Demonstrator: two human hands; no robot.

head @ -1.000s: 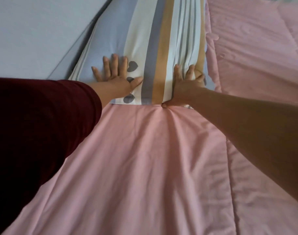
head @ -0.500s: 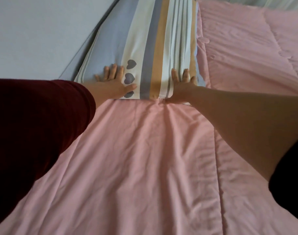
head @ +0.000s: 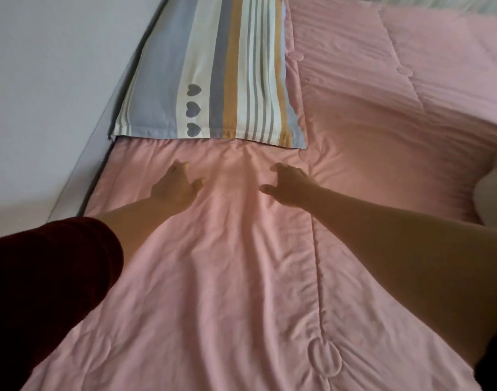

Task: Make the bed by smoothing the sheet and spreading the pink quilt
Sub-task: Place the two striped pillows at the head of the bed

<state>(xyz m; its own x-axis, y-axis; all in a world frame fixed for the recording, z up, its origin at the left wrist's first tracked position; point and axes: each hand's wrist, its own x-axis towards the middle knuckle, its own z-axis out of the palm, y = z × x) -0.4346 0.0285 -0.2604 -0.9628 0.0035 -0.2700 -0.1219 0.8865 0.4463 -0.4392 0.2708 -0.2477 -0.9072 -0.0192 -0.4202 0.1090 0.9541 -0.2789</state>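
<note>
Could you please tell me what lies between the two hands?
In the head view, only the pink quilt lies between the left hand and the right hand: a creased stretch running up to the striped pillow.

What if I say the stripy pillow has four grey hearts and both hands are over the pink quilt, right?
Nearly. The head view shows three grey hearts on the stripy pillow, not four. Left hand and right hand are over the pink quilt.

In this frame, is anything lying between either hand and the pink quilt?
Nothing visible does. The left hand and the right hand are directly over bare pink quilt. The striped pillow lies beyond their fingertips, not under them.
</note>
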